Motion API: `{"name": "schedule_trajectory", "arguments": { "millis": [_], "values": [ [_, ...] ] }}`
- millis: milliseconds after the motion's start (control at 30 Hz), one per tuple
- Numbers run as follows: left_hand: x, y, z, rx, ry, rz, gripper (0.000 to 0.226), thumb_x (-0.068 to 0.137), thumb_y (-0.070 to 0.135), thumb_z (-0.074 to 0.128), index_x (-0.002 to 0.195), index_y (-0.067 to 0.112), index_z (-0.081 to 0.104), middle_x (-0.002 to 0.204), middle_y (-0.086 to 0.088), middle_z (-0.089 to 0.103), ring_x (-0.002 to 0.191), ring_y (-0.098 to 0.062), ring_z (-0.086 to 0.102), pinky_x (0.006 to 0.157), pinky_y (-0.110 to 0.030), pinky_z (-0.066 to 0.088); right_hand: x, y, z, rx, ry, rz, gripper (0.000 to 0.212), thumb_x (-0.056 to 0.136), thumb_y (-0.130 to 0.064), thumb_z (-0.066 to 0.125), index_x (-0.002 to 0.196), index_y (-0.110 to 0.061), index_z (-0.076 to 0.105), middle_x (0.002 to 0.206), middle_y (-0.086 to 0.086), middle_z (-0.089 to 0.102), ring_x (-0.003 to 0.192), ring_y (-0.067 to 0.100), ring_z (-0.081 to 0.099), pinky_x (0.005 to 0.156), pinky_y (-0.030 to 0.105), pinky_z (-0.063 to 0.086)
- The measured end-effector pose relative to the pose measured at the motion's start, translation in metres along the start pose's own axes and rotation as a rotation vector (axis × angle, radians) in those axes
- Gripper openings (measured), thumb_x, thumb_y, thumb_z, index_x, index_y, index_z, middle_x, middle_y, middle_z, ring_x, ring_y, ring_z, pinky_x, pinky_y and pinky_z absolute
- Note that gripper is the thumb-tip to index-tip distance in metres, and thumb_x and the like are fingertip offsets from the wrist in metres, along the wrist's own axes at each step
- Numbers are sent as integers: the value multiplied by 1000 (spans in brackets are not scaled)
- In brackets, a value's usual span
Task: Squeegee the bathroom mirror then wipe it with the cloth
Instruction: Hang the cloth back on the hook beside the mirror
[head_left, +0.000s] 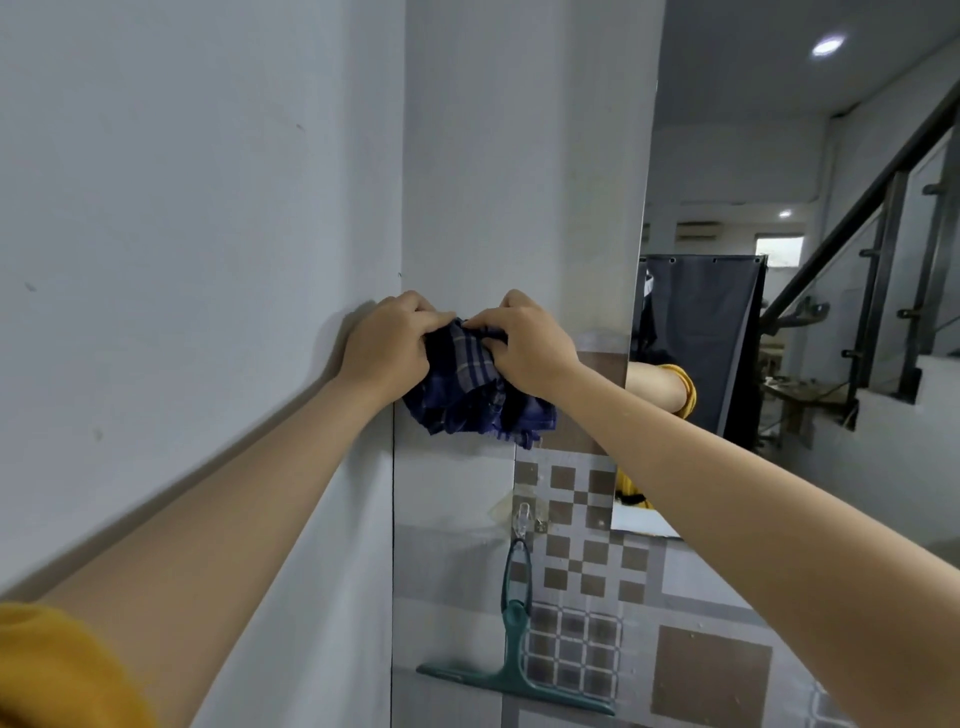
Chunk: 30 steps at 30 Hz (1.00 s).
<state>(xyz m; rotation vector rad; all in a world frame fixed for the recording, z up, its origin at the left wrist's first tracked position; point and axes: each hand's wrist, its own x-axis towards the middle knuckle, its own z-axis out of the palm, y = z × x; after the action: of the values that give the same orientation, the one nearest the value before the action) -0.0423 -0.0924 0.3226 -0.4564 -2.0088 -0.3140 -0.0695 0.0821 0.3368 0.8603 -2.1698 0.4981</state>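
Left of the mirror, I hold the cloth bunched with both hands, left hand and right hand fingers grasping it. Below it the squeegee hangs on its hook, so squeegeeing looks finished; wiping remains.

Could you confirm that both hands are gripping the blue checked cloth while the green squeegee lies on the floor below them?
Not quite. In the head view the green squeegee hangs from a hook on the tiled wall, not on the floor. The left hand and right hand do both grip the blue checked cloth.
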Motion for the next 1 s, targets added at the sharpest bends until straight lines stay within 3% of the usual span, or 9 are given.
{"name": "schedule_trajectory", "arguments": {
  "millis": [67, 200, 233, 300, 467, 600, 733, 900, 1000],
  "values": [
    [-6, 0, -2, -38, 17, 1, 41, 81, -3, 45, 108, 16, 69, 100, -8, 70, 92, -29, 59, 82, -38, 46, -1, 3, -2, 12, -84, 7, 37, 93, -8, 48, 123, -24, 62, 97, 0, 44, 100, 28, 51, 81, 45, 51],
    [-10, 9, -5, -60, -61, -91, 30, 87, 30, 44, 82, 20, 72, 76, 2, 70, 82, -18, 60, 104, -48, 31, -4, 4, -8, 116, -172, 50, 34, 97, -13, 43, 125, -20, 61, 105, 2, 49, 108, 27, 50, 99, 40, 43],
    [-9, 12, -7, -129, -102, -116, 29, 89, 34, 47, 80, 20, 71, 77, 2, 70, 81, -16, 61, 101, -45, 36, -6, 2, -10, 174, -165, 57, 31, 98, -18, 45, 123, -17, 63, 106, 4, 52, 106, 25, 53, 98, 38, 44],
    [-8, 15, -10, -269, -170, -162, 21, 88, 32, 58, 99, 19, 71, 97, 1, 72, 92, -13, 63, 91, -33, 47, -11, -2, -14, 256, -149, 31, 27, 96, -24, 53, 116, -14, 67, 105, 5, 59, 100, 21, 59, 93, 35, 48],
    [-8, 9, -6, -304, -257, -223, 37, 83, 26, 67, 117, 18, 58, 106, 6, 63, 96, -6, 55, 75, -10, 38, -12, 2, -11, 246, -194, 32, 43, 89, -29, 64, 129, -17, 57, 125, 1, 62, 105, 11, 56, 95, 29, 46],
    [-7, 7, 1, -312, -293, -265, 35, 83, 22, 66, 117, 16, 58, 110, -1, 63, 93, -13, 56, 79, -23, 41, -7, 3, -3, 185, -250, 42, 42, 89, -28, 63, 129, -15, 54, 123, 5, 63, 107, 17, 57, 91, 27, 44],
    [-6, 8, 4, -266, -305, -272, 30, 84, 21, 65, 113, 16, 59, 111, -3, 61, 93, -13, 51, 80, -26, 37, -8, 4, 5, 216, -256, 85, 38, 91, -28, 61, 125, -12, 56, 118, 7, 63, 106, 24, 58, 93, 36, 48],
    [-4, 13, -2, -199, -327, -244, 27, 85, 24, 62, 111, 19, 63, 108, -5, 60, 94, -20, 58, 83, -33, 47, -15, 2, 7, 201, -239, 112, 40, 94, -30, 54, 133, -21, 51, 112, 5, 40, 99, 20, 49, 92, 27, 40],
    [-5, 15, -6, -164, -347, -255, 32, 86, 27, 59, 118, 25, 61, 114, -5, 57, 97, -23, 59, 86, -36, 49, -16, 1, 8, 187, -177, 98, 42, 93, -29, 56, 134, -19, 51, 114, 8, 49, 107, 25, 50, 96, 33, 42]
  ]
}}
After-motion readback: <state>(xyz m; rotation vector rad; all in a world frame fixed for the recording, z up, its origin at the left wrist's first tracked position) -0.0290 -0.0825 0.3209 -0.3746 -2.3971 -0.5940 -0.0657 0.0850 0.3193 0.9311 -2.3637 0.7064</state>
